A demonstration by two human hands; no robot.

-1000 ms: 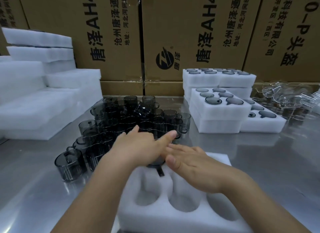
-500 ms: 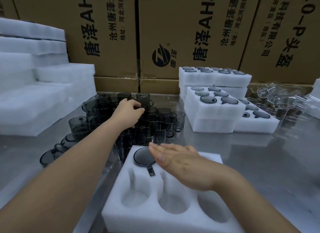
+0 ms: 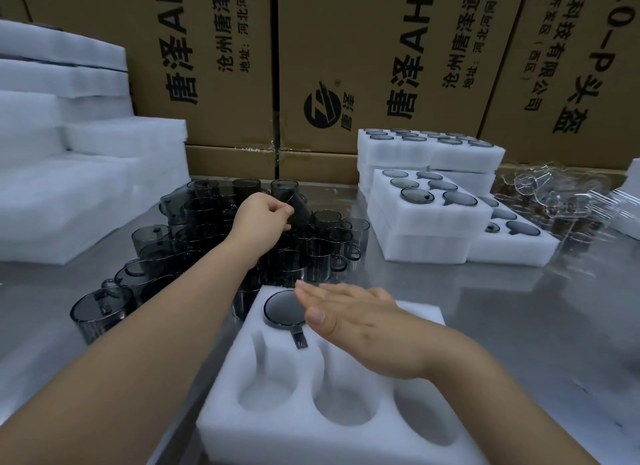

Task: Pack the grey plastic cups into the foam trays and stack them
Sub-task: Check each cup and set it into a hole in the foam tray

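Head view: the cup (image 3: 297,209) in the left hand (image 3: 262,216) sits high in a crowded pile (image 3: 204,246). Pulling it out carelessly would likely tip its neighbours, since they crowd in on every side of the grip. The fingers curl round that cup, which lies tilted just beyond the knuckles. The right hand (image 3: 355,322) is flat, fingers straight, holding nothing, over the tray (image 3: 298,442). A seated cup (image 3: 281,309) lies just left of its fingertips, and empty pockets (image 3: 343,407) sit nearer than the wrist.
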